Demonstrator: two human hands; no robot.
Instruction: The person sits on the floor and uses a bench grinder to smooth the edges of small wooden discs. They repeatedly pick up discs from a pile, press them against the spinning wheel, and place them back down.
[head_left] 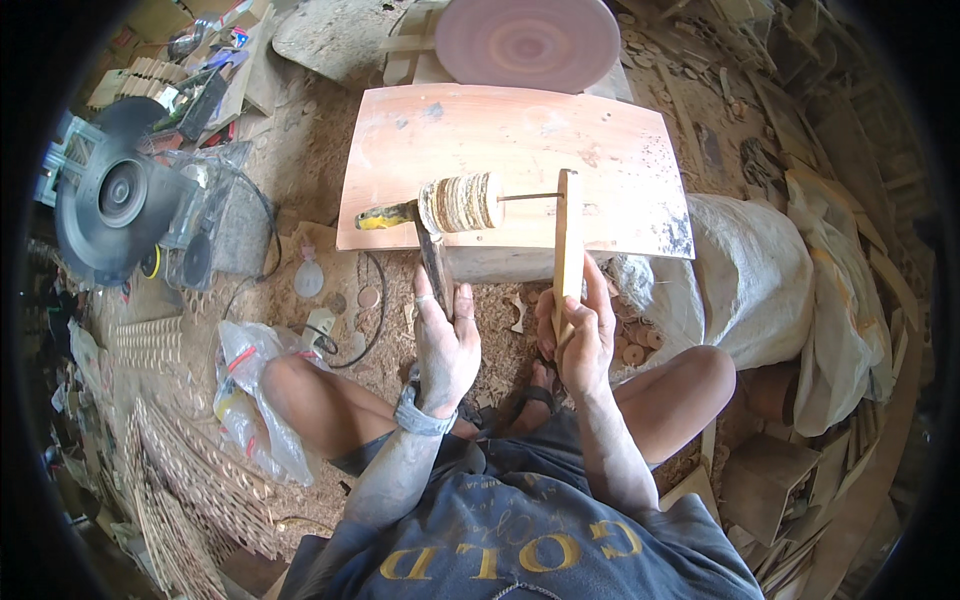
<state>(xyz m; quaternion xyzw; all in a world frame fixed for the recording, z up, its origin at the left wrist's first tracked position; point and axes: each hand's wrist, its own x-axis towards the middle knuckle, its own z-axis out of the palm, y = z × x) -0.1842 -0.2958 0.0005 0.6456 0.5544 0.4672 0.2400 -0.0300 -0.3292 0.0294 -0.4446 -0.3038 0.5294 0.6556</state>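
Note:
My left hand [447, 355] is closed round a dark flat stick [433, 262] that stands up from it. My right hand [587, 342] grips a pale wooden bar [569, 225], its thumb pressed against the near end. A thin metal rod [530, 196] runs between the two tops. Threaded on the rod is a stack of round wooden discs [462, 204], pushed up against the dark stick and apart from the pale bar. Beyond the stick, at the left, juts a yellow-and-black handle-like piece [386, 217]. All this is held over the near edge of a wooden board [520, 130].
A large round disc [527, 42] rises behind the board. At the left stands a machine with a circular blade [122, 193], its cable [380, 320] trailing over the sawdust floor. White sacks [745, 265] lie at the right, perforated wooden offcuts [190, 480] at the lower left.

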